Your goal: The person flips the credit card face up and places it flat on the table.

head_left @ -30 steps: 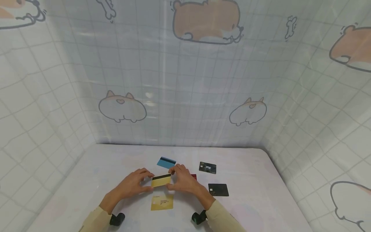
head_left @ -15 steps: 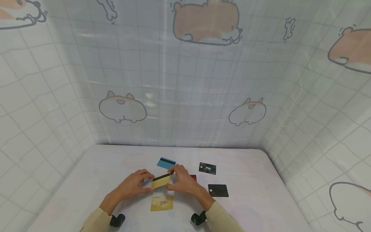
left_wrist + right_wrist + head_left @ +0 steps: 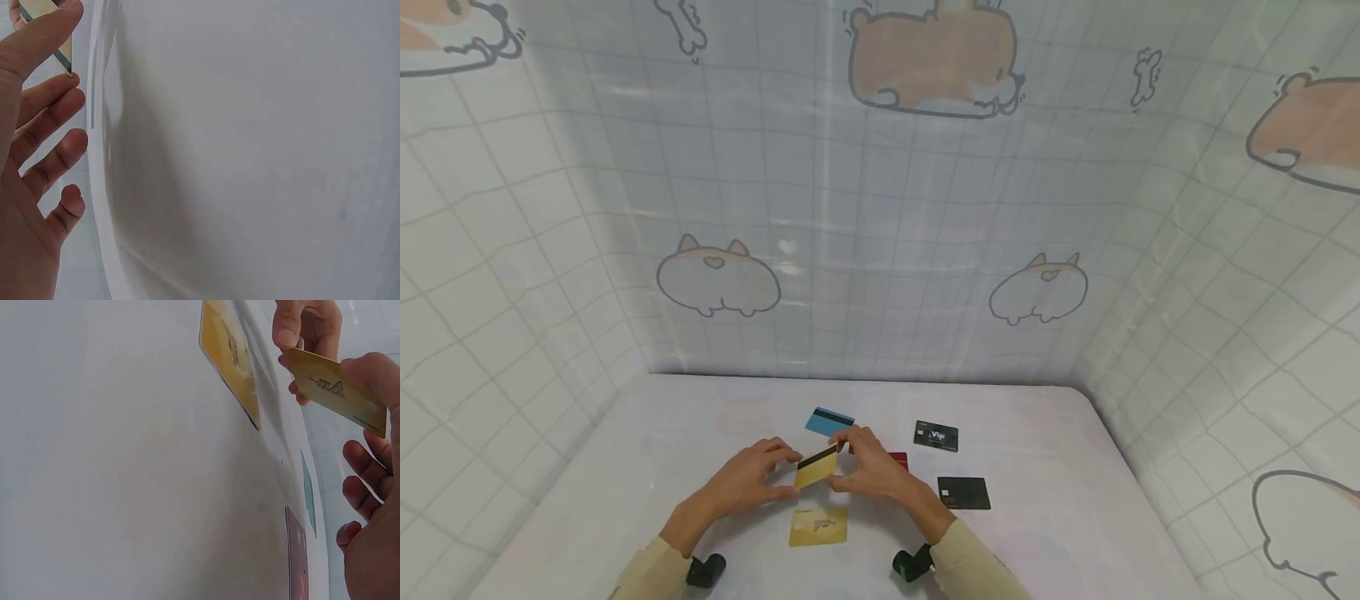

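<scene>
A gold bank card [image 3: 816, 468] is held above the table between both hands, its dark-striped face showing in the head view and tilted up at the right. My left hand [image 3: 747, 479] pinches its left end with thumb and fingertip. At the right end, my right hand [image 3: 876, 468] pinches it the same way. In the right wrist view the printed face of this card [image 3: 331, 390] is visible. Another gold card [image 3: 818, 527] lies flat on the table just in front. Behind the right hand, a red card [image 3: 900, 460] is partly hidden.
Farther back lies a blue card [image 3: 829, 422] with a dark stripe. To the right are a black card marked Vip [image 3: 936, 436] and a plain black card [image 3: 964, 493]. A patterned curtain [image 3: 880, 250] encloses the back and sides of the white table [image 3: 1037, 467].
The held card has turned a little, its right end rising and its visible face narrowing. Both hands keep their pinch and have barely shifted. The cards on the table stay put.
</scene>
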Available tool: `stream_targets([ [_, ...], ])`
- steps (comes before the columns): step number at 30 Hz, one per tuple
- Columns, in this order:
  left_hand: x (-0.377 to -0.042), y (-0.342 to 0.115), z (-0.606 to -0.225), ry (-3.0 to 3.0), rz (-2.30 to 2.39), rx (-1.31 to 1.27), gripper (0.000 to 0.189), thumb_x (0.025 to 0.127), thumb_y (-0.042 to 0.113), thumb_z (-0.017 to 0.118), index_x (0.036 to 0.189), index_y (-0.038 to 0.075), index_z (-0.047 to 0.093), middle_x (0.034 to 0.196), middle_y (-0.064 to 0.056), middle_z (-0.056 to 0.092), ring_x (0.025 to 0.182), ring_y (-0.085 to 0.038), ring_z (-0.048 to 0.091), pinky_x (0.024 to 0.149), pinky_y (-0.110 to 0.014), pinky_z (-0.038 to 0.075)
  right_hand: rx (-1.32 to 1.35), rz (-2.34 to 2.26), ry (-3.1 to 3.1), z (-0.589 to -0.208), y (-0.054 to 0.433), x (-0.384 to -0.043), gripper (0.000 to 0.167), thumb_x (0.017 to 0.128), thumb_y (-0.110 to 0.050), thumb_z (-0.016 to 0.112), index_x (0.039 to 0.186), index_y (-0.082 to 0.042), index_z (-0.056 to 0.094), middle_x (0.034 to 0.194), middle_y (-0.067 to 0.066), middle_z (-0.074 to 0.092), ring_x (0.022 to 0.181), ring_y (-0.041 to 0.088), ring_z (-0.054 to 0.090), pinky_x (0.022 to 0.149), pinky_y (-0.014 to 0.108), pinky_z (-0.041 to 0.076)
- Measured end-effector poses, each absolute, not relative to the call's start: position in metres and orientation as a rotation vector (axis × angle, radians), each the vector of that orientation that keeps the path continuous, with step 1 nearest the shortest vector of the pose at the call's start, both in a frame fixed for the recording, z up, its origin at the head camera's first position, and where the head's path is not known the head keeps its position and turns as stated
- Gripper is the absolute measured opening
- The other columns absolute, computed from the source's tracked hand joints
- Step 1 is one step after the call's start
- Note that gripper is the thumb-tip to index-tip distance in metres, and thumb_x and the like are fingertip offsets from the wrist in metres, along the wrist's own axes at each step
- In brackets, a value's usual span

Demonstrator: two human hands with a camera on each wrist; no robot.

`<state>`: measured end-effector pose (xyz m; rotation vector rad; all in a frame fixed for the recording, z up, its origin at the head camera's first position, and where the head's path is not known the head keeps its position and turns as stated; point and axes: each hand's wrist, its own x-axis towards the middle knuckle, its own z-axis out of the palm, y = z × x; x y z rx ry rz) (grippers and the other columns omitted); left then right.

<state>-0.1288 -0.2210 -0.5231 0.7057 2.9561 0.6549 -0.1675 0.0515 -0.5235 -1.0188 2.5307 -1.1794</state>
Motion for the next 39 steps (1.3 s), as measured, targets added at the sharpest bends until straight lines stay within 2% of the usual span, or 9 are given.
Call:
stream_targets([
  [7, -0.128, -0.218, -0.522, 2.963, 0.669, 0.733, 0.054, 0.081, 0.06, 0.075, 0.121, 0.024, 0.07, 0.116, 0.011, 0.06, 0.106, -0.012, 0.058, 0.089, -0.044, 0.05, -0.991, -1.158, 2.515, -0.52, 0.046, -0.166, 0.058, 0.087, -0.044, 0.076, 0.135, -0.02, 0.054, 0.12, -0.01, 0.052, 0.112, 0.014, 0.046, 0.091, 0.025, 0.045],
  [13, -0.127, -0.215, -0.521, 2.971, 0.693, 0.721, 0.052, 0.081, 0.058, 0.077, 0.119, 0.024, 0.071, 0.116, 0.011, 0.061, 0.109, -0.016, 0.057, 0.091, -0.049, 0.046, -0.972, -1.149, 2.506, -0.517, 0.04, -0.164, 0.057, 0.087, -0.045, 0.076, 0.135, -0.023, 0.054, 0.121, -0.01, 0.052, 0.112, 0.01, 0.046, 0.09, 0.024, 0.047],
  [20, -0.127, -0.212, -0.521, 2.977, 0.711, 0.764, 0.046, 0.082, 0.057, 0.077, 0.116, 0.026, 0.071, 0.114, 0.013, 0.061, 0.107, -0.014, 0.056, 0.088, -0.047, 0.046, -0.961, -1.147, 2.501, -0.518, 0.037, -0.164, 0.056, 0.086, -0.045, 0.077, 0.133, -0.025, 0.054, 0.122, -0.01, 0.052, 0.113, 0.013, 0.049, 0.088, 0.024, 0.048],
  [27, -0.126, -0.208, -0.519, 2.95, 0.737, 0.768, 0.047, 0.083, 0.058, 0.075, 0.116, 0.025, 0.071, 0.115, 0.012, 0.062, 0.108, -0.015, 0.056, 0.089, -0.048, 0.046, -0.968, -1.17, 2.47, -0.518, 0.036, -0.162, 0.057, 0.088, -0.046, 0.075, 0.135, -0.021, 0.053, 0.128, -0.008, 0.055, 0.116, 0.013, 0.053, 0.092, 0.027, 0.048],
  [33, -0.125, -0.208, -0.52, 2.933, 0.75, 0.748, 0.051, 0.084, 0.06, 0.073, 0.118, 0.023, 0.07, 0.117, 0.013, 0.061, 0.111, -0.017, 0.057, 0.092, -0.051, 0.046, -0.944, -1.18, 2.445, -0.519, 0.034, -0.161, 0.059, 0.09, -0.047, 0.073, 0.138, -0.024, 0.049, 0.127, -0.01, 0.058, 0.118, 0.008, 0.055, 0.097, 0.027, 0.049],
  [39, -0.125, -0.209, -0.521, 2.929, 0.778, 0.78, 0.053, 0.084, 0.061, 0.072, 0.12, 0.022, 0.069, 0.116, 0.013, 0.061, 0.108, -0.015, 0.058, 0.089, -0.048, 0.047, -0.982, -1.204, 2.408, -0.52, 0.033, -0.162, 0.059, 0.091, -0.048, 0.072, 0.138, -0.024, 0.047, 0.126, -0.013, 0.059, 0.12, 0.006, 0.056, 0.101, 0.03, 0.047],
])
